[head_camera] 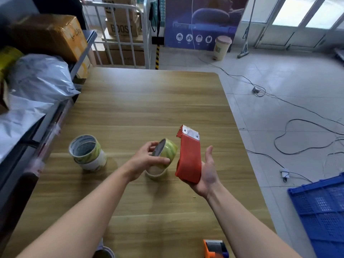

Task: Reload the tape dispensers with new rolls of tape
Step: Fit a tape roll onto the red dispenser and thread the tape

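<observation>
My right hand (208, 174) holds a red tape dispenser (189, 157) upright above the wooden table (149, 101), its serrated metal blade pointing up and away. My left hand (147, 161) grips a yellowish roll of tape (167, 149), tilted on its side just left of the dispenser. Directly below that roll, another roll (156, 174) lies flat on the table. A stack of two rolls (87, 152) stands on the table to the left.
An orange dispenser (215, 248) sits at the table's near edge, and a further roll (104, 253) pokes in at the bottom. Shelves with parcels and plastic bags (37, 75) line the left side. A blue crate (323, 211) and loose cables (297, 131) lie on the floor right.
</observation>
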Demonstrator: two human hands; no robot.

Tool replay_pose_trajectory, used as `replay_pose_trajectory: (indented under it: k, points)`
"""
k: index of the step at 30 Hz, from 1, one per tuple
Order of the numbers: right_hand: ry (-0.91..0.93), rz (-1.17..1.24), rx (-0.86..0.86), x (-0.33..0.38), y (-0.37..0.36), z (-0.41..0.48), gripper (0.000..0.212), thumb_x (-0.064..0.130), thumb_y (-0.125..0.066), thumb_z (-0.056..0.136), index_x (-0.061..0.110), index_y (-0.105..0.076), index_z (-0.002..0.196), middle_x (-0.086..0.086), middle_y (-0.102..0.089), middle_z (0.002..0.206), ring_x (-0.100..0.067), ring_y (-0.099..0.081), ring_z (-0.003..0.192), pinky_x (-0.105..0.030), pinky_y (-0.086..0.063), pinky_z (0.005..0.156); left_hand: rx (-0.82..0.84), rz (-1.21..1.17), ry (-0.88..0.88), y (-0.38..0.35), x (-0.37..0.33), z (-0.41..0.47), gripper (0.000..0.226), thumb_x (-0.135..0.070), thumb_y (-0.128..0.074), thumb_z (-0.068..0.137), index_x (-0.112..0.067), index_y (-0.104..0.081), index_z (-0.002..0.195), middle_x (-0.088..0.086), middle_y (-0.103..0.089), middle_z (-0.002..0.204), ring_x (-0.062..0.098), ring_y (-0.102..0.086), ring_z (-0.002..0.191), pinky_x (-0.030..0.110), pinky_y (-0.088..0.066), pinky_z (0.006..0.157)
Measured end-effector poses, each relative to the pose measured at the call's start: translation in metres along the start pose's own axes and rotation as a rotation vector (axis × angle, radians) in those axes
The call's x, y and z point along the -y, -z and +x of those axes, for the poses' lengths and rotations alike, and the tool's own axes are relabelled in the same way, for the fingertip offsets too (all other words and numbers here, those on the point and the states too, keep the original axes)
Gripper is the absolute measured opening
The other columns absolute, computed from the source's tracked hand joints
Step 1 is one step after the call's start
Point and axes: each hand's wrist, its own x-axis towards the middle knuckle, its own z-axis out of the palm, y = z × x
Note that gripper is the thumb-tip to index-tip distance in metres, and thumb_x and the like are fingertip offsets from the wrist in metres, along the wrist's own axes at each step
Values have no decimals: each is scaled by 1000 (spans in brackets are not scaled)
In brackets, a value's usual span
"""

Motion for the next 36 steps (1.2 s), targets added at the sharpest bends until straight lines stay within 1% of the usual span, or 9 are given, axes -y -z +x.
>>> replay_pose_trajectory:
  k: [4, 8, 11, 13, 16, 21, 25, 31, 36]
  points:
    - [50, -13, 3, 3, -16, -1, 95, 86, -25, 76, 9, -68, 111, -13, -72, 95, -25, -69, 79, -36, -54, 70, 70, -111, -39, -10, -10, -12, 95, -27, -89, 44, -10, -48, 128, 18, -58, 125, 29, -64, 106, 38, -53, 83]
    - [96, -13, 18, 5, -28, -4, 97, 86, -27, 75, 7, -72, 108, -16, -70, 101, -28, -67, 79, -37, -49, 76, 32, -53, -43, -18, -18, -21, 108, -34, -90, 42, -14, -41, 136, 14, -56, 130, 29, -61, 111, 42, -53, 92]
    - [128, -69, 24, 5, -35, -9, 90, 85, -26, 77, 12, -75, 95, -11, -72, 86, -23, -66, 67, -34, -47, 69, 30, -60, -41, -22, -23, -30, 123, -44, -91, 42, -20, -30, 145, 12, -53, 135, 29, -59, 115, 47, -49, 98]
    - [136, -102, 19, 5, -38, -14, 86, 83, -24, 80, 14, -73, 96, -10, -72, 82, -23, -65, 66, -32, -45, 66, 31, -34, -57, -27, -29, -36, 113, -40, -87, 50, -20, -30, 146, 11, -53, 134, 28, -59, 115, 48, -49, 98]
    - [116, -86, 33, 3, -44, -25, 87, 82, -22, 82, 15, -75, 98, -12, -73, 93, -28, -65, 80, -33, -45, 70, 61, -9, -82, -36, -39, -47, 89, -28, -77, 61, -20, -36, 140, 10, -58, 122, 26, -62, 102, 49, -50, 96]
    - [83, 13, 97, 7, -52, -40, 98, 81, -14, 82, 8, -78, 96, -25, -66, 117, -40, -60, 113, -50, -45, 99, 76, 60, -78, -46, -54, -64, 86, -33, -75, 61, -21, -39, 137, 7, -61, 115, 24, -64, 95, 49, -51, 91]
    - [41, 35, 100, 9, -57, -47, 98, 78, -11, 86, 2, -65, 114, -31, -65, 116, -45, -60, 109, -54, -46, 94, 13, 97, -71, -53, -61, -78, 93, -45, -78, 44, -25, -43, 128, 1, -60, 105, 25, -65, 95, 48, -54, 88]
    - [101, 90, 365, 4, -54, -65, 57, 34, -41, 83, -1, -59, 124, -29, -52, 133, -46, -48, 121, -59, -24, 113, -84, 77, 37, -54, -73, -89, 59, -36, -76, 72, -21, -50, 122, 7, -62, 99, 21, -61, 82, 41, -53, 82]
    - [146, -10, 627, 1, -54, -71, 71, 6, -65, 67, 3, -49, 136, -26, -54, 131, -41, -53, 121, -62, -19, 113, -74, 77, 106, -44, -83, -99, 40, -36, -73, 76, -18, -57, 108, 7, -64, 88, 22, -62, 74, 35, -52, 71]
